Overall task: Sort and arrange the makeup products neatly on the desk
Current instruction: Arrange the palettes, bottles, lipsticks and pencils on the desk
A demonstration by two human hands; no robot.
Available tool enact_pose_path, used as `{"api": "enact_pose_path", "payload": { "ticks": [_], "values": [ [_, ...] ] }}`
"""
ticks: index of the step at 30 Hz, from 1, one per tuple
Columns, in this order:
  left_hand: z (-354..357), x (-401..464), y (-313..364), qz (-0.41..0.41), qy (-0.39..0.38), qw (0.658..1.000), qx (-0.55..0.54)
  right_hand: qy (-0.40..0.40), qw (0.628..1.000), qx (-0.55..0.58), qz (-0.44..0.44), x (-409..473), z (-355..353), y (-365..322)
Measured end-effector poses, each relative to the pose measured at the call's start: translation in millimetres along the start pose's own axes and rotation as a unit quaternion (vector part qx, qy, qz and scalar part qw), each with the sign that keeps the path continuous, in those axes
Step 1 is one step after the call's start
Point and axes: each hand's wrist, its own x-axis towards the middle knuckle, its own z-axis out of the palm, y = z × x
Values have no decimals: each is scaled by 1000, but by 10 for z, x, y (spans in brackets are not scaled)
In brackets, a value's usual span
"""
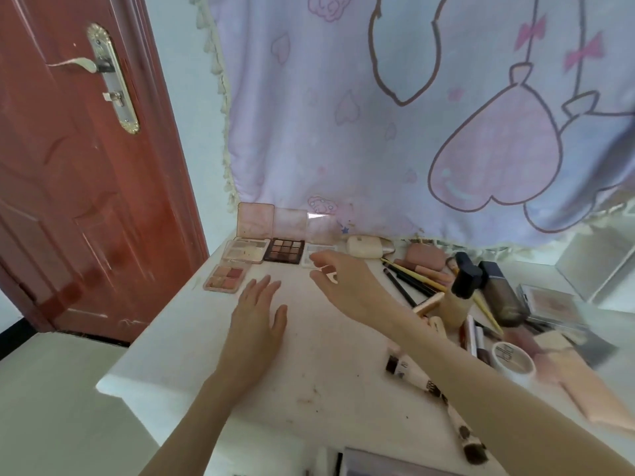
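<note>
Four open palettes sit on the white desk (309, 355) at centre frame. Three stand in a row against the hanging cloth (395, 115), lids upright: a pale palette (245, 250), a dark nine-pan palette (284, 250) and a clear palette (318, 252), partly hidden by the right hand. The row runs left to right across the frame. A fourth, a four-pan blush palette (225, 278), lies just in front of the pale one, its long axis tilted toward upper right.

The left hand (257, 317) lies flat on the desk, fingers straight and slightly spread, pointing toward the row. The right hand (343, 276) hovers at the clear palette, fingers loosely curled; whether it pinches anything cannot be told.

At right frame lies an unsorted pile: two pump bottles (481, 290), several pencils (412, 273), one round jar (513, 360) and tubes.
</note>
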Motion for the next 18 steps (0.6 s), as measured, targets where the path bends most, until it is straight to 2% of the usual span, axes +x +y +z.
{"api": "enact_pose_path", "payload": {
  "ticks": [6, 10, 13, 15, 18],
  "values": [
    [400, 113, 615, 91, -105, 990, 9, 85, 995, -48, -4, -462, -818, 177],
    [717, 193, 848, 110, -174, 976, 70, 170, 984, -44, 38, -755, -1290, 523],
    [852, 227, 950, 102, -177, 971, 121, 217, 970, -56, 90, -956, -1533, 903],
    [892, 251, 988, 100, -169, 972, 131, 219, 963, -84, 133, -1066, -1649, 1204],
    [923, 255, 1014, 100, -170, 971, 138, 144, 952, -164, 215, -1177, -1755, 1675]
  ]
}}
